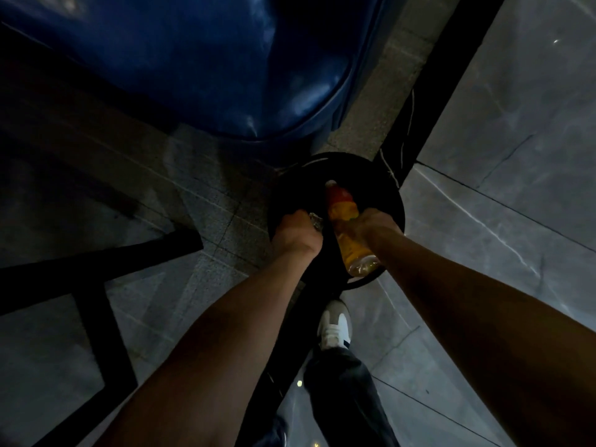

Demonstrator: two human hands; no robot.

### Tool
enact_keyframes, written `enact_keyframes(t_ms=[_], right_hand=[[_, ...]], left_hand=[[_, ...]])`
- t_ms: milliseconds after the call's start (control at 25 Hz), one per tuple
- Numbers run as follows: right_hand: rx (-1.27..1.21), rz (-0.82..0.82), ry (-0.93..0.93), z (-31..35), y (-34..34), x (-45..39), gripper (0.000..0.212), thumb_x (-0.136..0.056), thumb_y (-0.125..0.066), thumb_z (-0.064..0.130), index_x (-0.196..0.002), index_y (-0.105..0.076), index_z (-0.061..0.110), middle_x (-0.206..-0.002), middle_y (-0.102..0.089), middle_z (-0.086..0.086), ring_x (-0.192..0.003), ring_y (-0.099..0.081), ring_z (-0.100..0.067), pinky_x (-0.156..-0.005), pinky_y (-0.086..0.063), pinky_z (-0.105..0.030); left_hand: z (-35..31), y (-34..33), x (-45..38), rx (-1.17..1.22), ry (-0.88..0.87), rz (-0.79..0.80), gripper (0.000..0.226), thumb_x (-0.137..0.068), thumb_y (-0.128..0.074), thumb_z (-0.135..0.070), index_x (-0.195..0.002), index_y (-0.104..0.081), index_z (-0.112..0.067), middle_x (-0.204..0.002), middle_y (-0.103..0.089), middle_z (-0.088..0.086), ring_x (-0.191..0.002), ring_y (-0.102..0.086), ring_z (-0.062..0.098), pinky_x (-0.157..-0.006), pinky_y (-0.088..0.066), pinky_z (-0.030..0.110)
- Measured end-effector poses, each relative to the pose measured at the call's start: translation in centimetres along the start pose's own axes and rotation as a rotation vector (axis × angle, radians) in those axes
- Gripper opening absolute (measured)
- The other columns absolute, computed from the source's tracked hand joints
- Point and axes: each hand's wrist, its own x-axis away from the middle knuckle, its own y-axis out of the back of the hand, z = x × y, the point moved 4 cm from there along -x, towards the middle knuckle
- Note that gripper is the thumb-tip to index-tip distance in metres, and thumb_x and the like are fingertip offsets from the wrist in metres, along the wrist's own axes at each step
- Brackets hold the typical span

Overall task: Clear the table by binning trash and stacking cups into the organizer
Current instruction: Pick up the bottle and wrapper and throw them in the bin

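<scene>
From my remote seat I saw both bare forearms stretched down and forward over a round black bin [395,201] standing on the grey tiled floor [483,253]. The right hand [375,225] was wrapped around the middle of a plastic bottle [346,227], holding it tipped so that its cap end pointed down into the bin's dark mouth and its clear base rose toward the camera above the bin's near rim. The bottle carried a red and orange label, and its body looked amber in the poor light. The left hand [296,232] was curled into a fist over the bin's left rim, clenched on a small crumpled, glinting scrap [316,221] that showed just beside the knuckles; I could not tell what the scrap was. The two hands were near each other, with the bottle between them. A large blue glossy shape [209,59] lay beyond the bin, and a black frame [96,285] stood to the bin's left. A white shoe [335,327] and a dark trouser leg [348,398] were just short of the bin.
</scene>
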Motion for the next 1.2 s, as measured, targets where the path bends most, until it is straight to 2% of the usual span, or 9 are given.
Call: enact_keyframes(t_ms=[80,200,280,360,520,600,800,960,1200], right_hand=[[-0.025,-0.018,-0.037,-0.2,-0.6,-0.6,0.07,-0.084,-0.06,0.06,-0.129,-0.051,0.008,-0.09,-0.048,-0.011,-0.07,-0.049,-0.024,-0.064,-0.039,-0.033],[-0.019,0.017,-0.02,-0.2,-1.3,-0.8,0.071,-0.084,-0.062,0.056,-0.134,-0.048,0.007,-0.114,-0.057,-0.017,-0.1,-0.058,-0.032,-0.076,-0.044,-0.037],[-0.019,0.043,0.004,-0.2,-1.7,-0.4,0.07,-0.086,-0.061,0.053,-0.136,-0.046,0.007,-0.132,-0.054,-0.019,-0.117,-0.055,-0.036,-0.078,-0.045,-0.036],[-0.058,0.044,0.038,-0.1,-1.6,0.7,0.068,-0.083,-0.065,0.053,-0.134,-0.05,0.01,-0.13,-0.057,-0.017,-0.115,-0.057,-0.034,-0.069,-0.044,-0.03],[0.057,0.04,0.233,0.7,-0.9,5.2,0.048,-0.09,-0.06,0.042,-0.132,-0.055,0.019,-0.127,-0.061,-0.011,-0.111,-0.059,-0.029,-0.077,-0.042,-0.028],[0.137,0.042,0.309,1.0,-0.1,8.3,0.046,-0.091,-0.059,0.032,-0.135,-0.052,0.019,-0.129,-0.061,-0.009,-0.111,-0.06,-0.027,-0.08,-0.045,-0.029],[0.138,0.006,0.335,0.7,3.5,17.4,0.041,-0.089,-0.056,0.046,-0.125,-0.058,0.027,-0.121,-0.065,-0.006,-0.105,-0.061,-0.024,-0.075,-0.041,-0.027],[0.203,-0.055,0.458,1.2,7.7,26.9,0.034,-0.09,-0.055,0.043,-0.12,-0.06,0.028,-0.118,-0.067,-0.003,-0.099,-0.061,-0.019,-0.076,-0.046,-0.029],[0.213,-0.197,0.618,1.0,12.6,42.0,0.034,-0.091,-0.056,0.036,-0.123,-0.06,0.026,-0.118,-0.066,-0.003,-0.104,-0.062,-0.019,-0.082,-0.048,-0.028]], left_hand=[[0.0,-0.3,-0.1,0.015,0.034,0.012,0.031,-0.088,-0.061,-0.02,-0.116,-0.061,-0.009,-0.12,-0.062,0.018,-0.109,-0.062,0.038,-0.079,-0.054,0.041],[0.2,-0.5,0.0,0.051,0.039,0.05,0.033,-0.089,-0.06,-0.022,-0.118,-0.059,-0.008,-0.122,-0.06,0.019,-0.109,-0.061,0.038,-0.081,-0.054,0.042],[0.1,-0.4,0.1,0.058,0.009,0.077,0.033,-0.091,-0.057,-0.025,-0.118,-0.061,-0.007,-0.121,-0.062,0.019,-0.108,-0.061,0.037,-0.077,-0.052,0.039],[-0.1,0.3,0.9,0.089,-0.01,0.082,0.033,-0.093,-0.054,-0.028,-0.119,-0.062,-0.008,-0.121,-0.063,0.018,-0.109,-0.061,0.036,-0.075,-0.047,0.036],[-0.2,2.5,4.0,0.227,-0.034,0.113,0.03,-0.09,-0.059,-0.022,-0.117,-0.062,-0.01,-0.121,-0.063,0.018,-0.112,-0.058,0.038,-0.091,-0.049,0.04],[0.0,4.4,6.2,0.256,-0.054,0.116,0.025,-0.089,-0.059,-0.02,-0.111,-0.064,-0.011,-0.118,-0.064,0.018,-0.111,-0.059,0.037,-0.091,-0.049,0.039],[0.9,10.1,13.7,0.211,-0.16,0.115,0.028,-0.085,-0.057,-0.031,-0.111,-0.063,-0.02,-0.113,-0.068,0.01,-0.108,-0.062,0.029,-0.095,-0.05,0.041],[1.6,16.1,21.4,0.191,-0.285,0.066,0.029,-0.081,-0.055,-0.04,-0.104,-0.064,-0.025,-0.1,-0.073,0.0,-0.097,-0.066,0.02,-0.088,-0.053,0.036],[3.1,24.5,34.1,0.229,-0.434,0.003,0.032,-0.084,-0.054,-0.048,-0.108,-0.062,-0.029,-0.108,-0.069,-0.005,-0.097,-0.065,0.012,-0.088,-0.053,0.034]])
